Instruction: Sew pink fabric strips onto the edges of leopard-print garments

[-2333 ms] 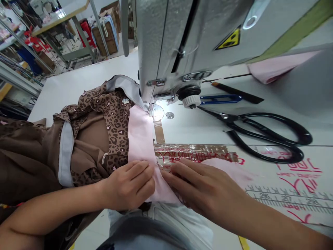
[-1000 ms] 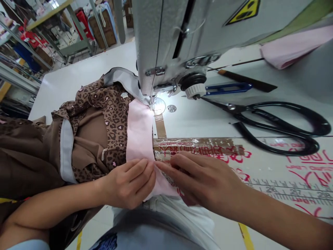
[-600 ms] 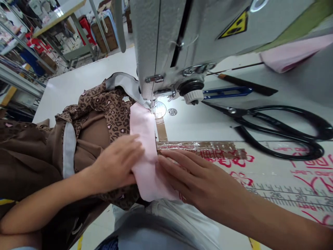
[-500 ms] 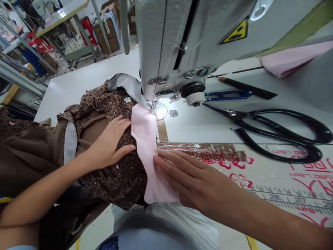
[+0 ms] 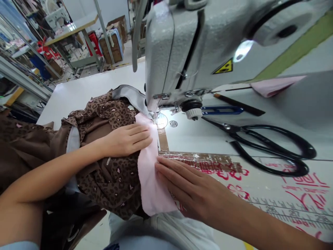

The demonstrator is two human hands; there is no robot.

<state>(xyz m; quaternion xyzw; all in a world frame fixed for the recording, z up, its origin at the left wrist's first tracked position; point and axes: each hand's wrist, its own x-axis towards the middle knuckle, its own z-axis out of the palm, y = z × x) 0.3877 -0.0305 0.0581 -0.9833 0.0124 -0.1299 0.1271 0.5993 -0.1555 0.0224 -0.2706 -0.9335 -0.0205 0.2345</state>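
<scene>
A leopard-print garment (image 5: 114, 173) with brown lining lies on the sewing table, a pink fabric strip (image 5: 149, 173) along its right edge running up under the presser foot (image 5: 155, 117) of the grey sewing machine (image 5: 197, 45). My left hand (image 5: 127, 139) lies flat with fingers stretched out on the garment and the pink strip, just short of the needle. My right hand (image 5: 187, 187) rests flat, fingers extended, on the strip's right edge and on the taped guide (image 5: 197, 158).
Large black scissors (image 5: 267, 146) lie to the right on the white table (image 5: 78, 93), with blue thread snips (image 5: 221, 110) and a dark tool (image 5: 238, 104) behind them. A pink cloth piece (image 5: 275, 86) sits far right. Red writing and a ruler scale mark the tabletop. Shelves and boxes stand in the background.
My left hand let go of the pink strip's lower end and moved up to lie flat near the needle. My right hand flattened out and stayed on the strip's right edge.
</scene>
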